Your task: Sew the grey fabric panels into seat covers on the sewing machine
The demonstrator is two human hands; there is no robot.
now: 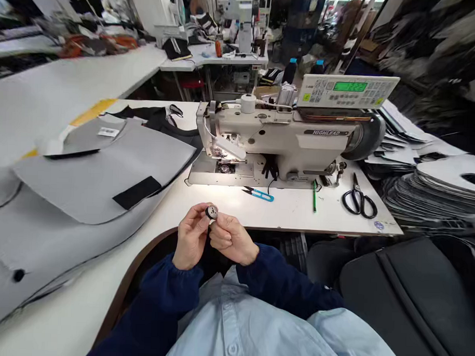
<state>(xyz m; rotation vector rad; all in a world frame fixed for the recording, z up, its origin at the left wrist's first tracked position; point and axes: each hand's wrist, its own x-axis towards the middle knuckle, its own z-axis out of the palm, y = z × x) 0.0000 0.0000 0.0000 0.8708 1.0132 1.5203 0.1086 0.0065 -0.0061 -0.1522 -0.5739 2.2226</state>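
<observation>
In front of the sewing machine, just past the table's front edge, I hold a small metal bobbin [212,212] with a dark rim, apparently wound with black thread. My left hand [190,237] pinches it between thumb and fingers from the left. From the right, my right hand [233,240] has its thumb and fingertips closed at the bobbin's lower edge, other fingers curled in. Any loose thread there is too fine to make out. Beyond my hands stands the sewing machine [277,143], its bobbin area [225,168] showing uncovered and lit under the needle.
Blue thread snips [258,194], a green pen [314,196] and black-handled scissors [359,198] lie on the white table [286,213]. Grey fabric panels [105,178] spread over the left side. Stacked cut pieces [435,192] are at right, above a black padded item [412,293].
</observation>
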